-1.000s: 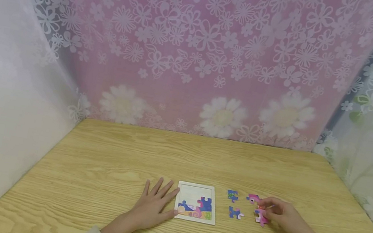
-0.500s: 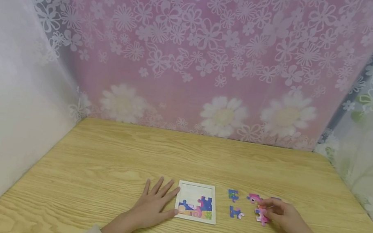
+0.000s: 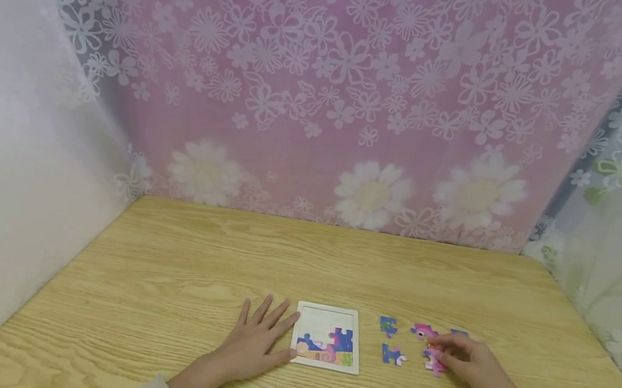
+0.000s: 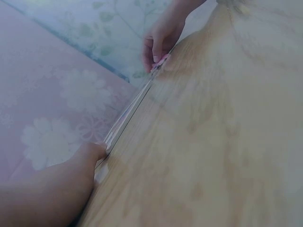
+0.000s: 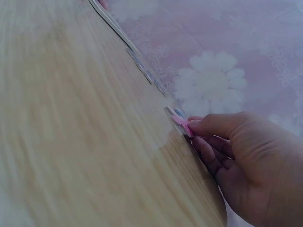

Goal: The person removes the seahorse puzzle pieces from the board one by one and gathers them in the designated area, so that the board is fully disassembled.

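My left hand (image 3: 255,344) lies spread on the table, its fingertips and thumb touching the left edge of a white puzzle frame (image 3: 356,351). Several joined pieces (image 3: 343,340) fill the bottom and right of that frame, and bare board shows above them. On the right, my right hand (image 3: 474,365) pinches a pink puzzle piece (image 3: 433,362) between thumb and fingers. The right wrist view shows this pink piece (image 5: 182,122) at the fingertips, low over the table. A pink piece with an eye (image 3: 421,332) lies just beyond the fingertips.
Between the frame and my right hand lie a blue-green piece (image 3: 388,325) and a blue piece with a pale curl (image 3: 391,354). Another blue piece (image 3: 459,332) is partly hidden behind my right hand. A flowered curtain (image 3: 324,120) hangs behind the wooden table (image 3: 201,251).
My right hand has shifted very slightly, and the pink piece at its fingertips has turned a little. My left hand and the frame stay in place.
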Demonstrator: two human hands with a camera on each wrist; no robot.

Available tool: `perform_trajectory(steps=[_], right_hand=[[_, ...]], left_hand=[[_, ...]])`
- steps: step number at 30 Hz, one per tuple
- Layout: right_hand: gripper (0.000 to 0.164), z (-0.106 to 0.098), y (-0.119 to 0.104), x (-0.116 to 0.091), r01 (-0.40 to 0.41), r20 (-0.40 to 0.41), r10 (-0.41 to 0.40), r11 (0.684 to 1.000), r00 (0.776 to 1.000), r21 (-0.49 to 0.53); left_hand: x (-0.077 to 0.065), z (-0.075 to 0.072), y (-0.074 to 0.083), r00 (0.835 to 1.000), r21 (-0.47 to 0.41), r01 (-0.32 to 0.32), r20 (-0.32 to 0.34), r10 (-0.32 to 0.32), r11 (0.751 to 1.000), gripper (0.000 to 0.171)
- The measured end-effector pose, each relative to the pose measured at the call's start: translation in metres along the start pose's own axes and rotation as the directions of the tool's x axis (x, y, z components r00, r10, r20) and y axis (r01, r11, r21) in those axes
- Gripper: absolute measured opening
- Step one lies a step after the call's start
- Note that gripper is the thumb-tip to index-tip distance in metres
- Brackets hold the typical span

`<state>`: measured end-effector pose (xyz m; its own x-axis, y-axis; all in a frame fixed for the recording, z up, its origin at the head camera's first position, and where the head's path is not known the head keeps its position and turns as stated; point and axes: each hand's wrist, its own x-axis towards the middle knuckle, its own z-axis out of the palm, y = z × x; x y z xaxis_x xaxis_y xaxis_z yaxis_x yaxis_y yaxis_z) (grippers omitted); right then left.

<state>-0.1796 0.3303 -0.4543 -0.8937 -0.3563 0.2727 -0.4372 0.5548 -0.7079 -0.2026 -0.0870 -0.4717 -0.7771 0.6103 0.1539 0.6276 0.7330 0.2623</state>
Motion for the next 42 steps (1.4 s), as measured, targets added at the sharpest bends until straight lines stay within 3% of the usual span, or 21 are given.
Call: perform_trajectory(steps=[11, 21, 42], right_hand=[[0.021, 0.0002, 0.0002, -0.0013, -0.039, 0.018, 0.039, 0.999, 0.999, 0.025], [0.021, 0.0023, 0.0041, -0.0021, 0.023, 0.002, -0.023, 1.000, 1.000, -0.002], [0.018, 0.0030, 0.0012, -0.0019, 0.042, -0.014, -0.042, 0.999, 0.999, -0.025]], left_hand=[[-0.0003, -0.0004, 0.0010, 1.000, 0.001, -0.011, -0.013, 0.011, 1.000, 0.066], [-0.0005, 0.0012, -0.0001, 1.000, 0.001, -0.008, -0.013, 0.008, 1.000, 0.066], [0.0001, 0.0004, -0.0002, 0.999, -0.012, -0.024, -0.021, 0.024, 1.000, 0.066]])
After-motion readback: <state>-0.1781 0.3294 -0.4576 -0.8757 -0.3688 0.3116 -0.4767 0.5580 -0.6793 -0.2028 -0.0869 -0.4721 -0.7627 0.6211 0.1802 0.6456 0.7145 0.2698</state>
